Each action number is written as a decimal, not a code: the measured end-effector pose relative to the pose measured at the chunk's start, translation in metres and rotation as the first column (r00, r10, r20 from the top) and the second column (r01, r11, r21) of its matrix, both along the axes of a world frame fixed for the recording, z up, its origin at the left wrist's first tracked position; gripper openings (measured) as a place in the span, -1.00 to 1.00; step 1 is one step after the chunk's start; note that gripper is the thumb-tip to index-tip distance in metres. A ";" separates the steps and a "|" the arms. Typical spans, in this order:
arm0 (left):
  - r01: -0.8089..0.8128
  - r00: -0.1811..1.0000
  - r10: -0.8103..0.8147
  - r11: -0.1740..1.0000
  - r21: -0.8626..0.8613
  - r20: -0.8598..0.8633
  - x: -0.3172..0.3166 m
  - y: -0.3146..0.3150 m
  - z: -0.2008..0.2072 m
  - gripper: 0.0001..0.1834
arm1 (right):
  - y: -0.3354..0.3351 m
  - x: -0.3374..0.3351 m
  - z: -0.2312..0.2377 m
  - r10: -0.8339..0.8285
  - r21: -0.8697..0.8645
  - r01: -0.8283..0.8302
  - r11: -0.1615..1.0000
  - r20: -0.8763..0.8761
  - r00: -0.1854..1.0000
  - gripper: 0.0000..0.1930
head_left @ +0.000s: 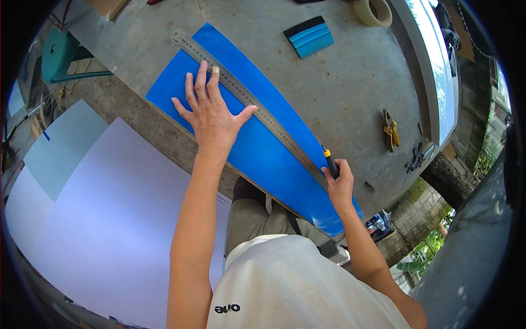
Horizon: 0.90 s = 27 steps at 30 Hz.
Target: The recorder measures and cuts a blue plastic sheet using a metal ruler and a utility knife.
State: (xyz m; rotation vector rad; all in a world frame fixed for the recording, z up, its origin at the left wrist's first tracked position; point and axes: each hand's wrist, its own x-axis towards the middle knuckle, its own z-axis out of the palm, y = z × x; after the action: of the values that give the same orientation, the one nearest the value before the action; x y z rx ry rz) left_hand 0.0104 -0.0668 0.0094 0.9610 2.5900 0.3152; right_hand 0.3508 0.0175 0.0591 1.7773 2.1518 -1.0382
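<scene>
Nearest to me, below the bench edge, I see my pale shirt [296, 285] and khaki trousers [252, 219], and to the left large white sheets [109, 219] lying on the floor. From there my two bare forearms reach up to the grey, stained bench [339, 88].

My right hand [339, 183] is closed around a slim black utility knife with a yellow collar [330, 162]. Its tip sits against the right edge of a long steel ruler [257, 107], close to the near end of that ruler. Ruler and knife both lie on a long glossy blue plastic sheet [257, 148], which runs diagonally across the bench from the near right to the far left, its near corner reaching the bench edge.

Farther along, my left hand [211, 112] lies flat with fingers spread wide on the blue sheet. The index and middle fingertips and the thumb press on the ruler, and one fingertip wears a pale bandage. This hand grips nothing.

To the right of the sheet, well apart from it, lie yellow-handled pliers [390, 130] and a small dark chain-like heap [415, 158]. Beyond the ruler's far end rests a blue and black squeegee [310, 37], and at the far edge a roll of beige tape [373, 11]. Off the bench, at far left, stands a teal metal stool [60, 52].
</scene>
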 end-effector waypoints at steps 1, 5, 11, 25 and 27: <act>0.021 1.000 -0.021 1.000 -0.005 0.013 0.000 -0.001 -0.002 0.28 | -0.005 0.021 0.001 0.007 0.027 -0.007 1.000 0.013 1.000 -0.71; 0.063 0.997 -0.060 0.996 0.068 -0.042 0.000 -0.006 -0.011 0.29 | -0.023 0.072 -0.001 0.097 0.101 -0.089 0.991 -0.071 0.993 -0.62; 0.140 0.983 -0.135 0.990 0.034 -0.128 0.001 -0.011 -0.021 0.23 | -0.038 0.081 -0.013 0.068 0.086 -0.059 0.995 -0.107 0.992 -0.59; 0.091 0.992 -0.090 0.996 0.007 -0.091 0.004 -0.007 -0.012 0.27 | -0.038 0.088 -0.016 0.129 0.154 -0.102 0.983 -0.173 0.977 -0.60; 0.097 0.992 -0.094 0.995 0.021 -0.086 0.002 -0.008 -0.012 0.28 | -0.039 0.086 -0.016 0.122 0.148 -0.096 0.984 -0.174 0.977 -0.60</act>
State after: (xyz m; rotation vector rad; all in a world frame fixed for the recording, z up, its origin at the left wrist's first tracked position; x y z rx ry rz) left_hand 0.0127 -0.0752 -0.0030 1.1264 2.6111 0.2876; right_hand 0.4365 -0.0215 0.0432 1.6550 2.4575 -1.0869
